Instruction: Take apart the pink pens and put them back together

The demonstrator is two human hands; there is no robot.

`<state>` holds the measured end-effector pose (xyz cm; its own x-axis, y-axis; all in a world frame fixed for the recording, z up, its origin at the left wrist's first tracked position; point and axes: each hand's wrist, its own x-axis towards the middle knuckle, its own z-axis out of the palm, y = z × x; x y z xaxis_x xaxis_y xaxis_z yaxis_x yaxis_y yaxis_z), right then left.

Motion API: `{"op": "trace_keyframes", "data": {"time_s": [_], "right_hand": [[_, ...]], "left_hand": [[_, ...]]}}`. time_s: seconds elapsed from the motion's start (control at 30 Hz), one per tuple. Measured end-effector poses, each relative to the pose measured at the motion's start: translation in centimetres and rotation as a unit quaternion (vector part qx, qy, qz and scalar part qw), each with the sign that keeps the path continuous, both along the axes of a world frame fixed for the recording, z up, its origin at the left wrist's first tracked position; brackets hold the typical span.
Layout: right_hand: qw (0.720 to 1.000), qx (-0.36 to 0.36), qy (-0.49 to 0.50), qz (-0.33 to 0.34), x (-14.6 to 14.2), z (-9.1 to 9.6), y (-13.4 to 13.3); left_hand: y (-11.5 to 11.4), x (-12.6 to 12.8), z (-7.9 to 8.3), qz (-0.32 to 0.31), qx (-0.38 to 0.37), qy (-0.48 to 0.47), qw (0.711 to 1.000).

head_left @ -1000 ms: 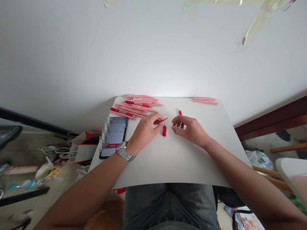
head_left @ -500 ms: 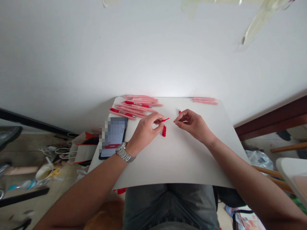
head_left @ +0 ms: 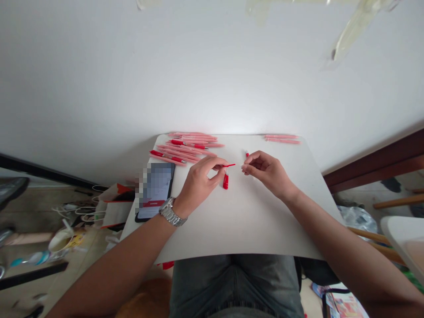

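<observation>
My left hand [head_left: 203, 179], with a metal watch [head_left: 172, 212] on its wrist, pinches a thin red pen refill [head_left: 231, 165] that points right. Facing it across a small gap, my right hand [head_left: 269, 173] has thumb and forefinger pressed together; a tiny pale piece may be at the tips, too small to name. Just below the left fingertips lies a red pen barrel part [head_left: 225, 182] on the white table [head_left: 232, 225]. Behind the right fingers pokes out another red part with a whitish end [head_left: 247, 154], mostly hidden by the hand.
Many pink wrapped pens [head_left: 185, 150] lie at the back left, with two bare red pens [head_left: 167, 157] among them. A few more pink pens [head_left: 282, 139] rest at the back right. A phone [head_left: 155, 190] sits on the left edge. The wall [head_left: 212, 79] rises behind.
The red refill has turned from tilting upward to nearly level. My right fingertips have shifted very slightly; the table things look unmoved apart from a small camera shift.
</observation>
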<state>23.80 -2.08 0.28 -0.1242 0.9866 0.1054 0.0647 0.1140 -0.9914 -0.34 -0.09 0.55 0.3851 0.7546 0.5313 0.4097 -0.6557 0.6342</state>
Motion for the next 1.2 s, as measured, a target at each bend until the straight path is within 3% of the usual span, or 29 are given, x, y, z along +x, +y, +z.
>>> {"op": "trace_keyframes", "data": {"time_s": [1.2], "right_hand": [[1.0, 0.001, 0.029, 0.013, -0.59, 0.36, -0.47]], "left_hand": [[-0.41, 0.29, -0.11, -0.004, 0.001, -0.05, 0.999]]}}
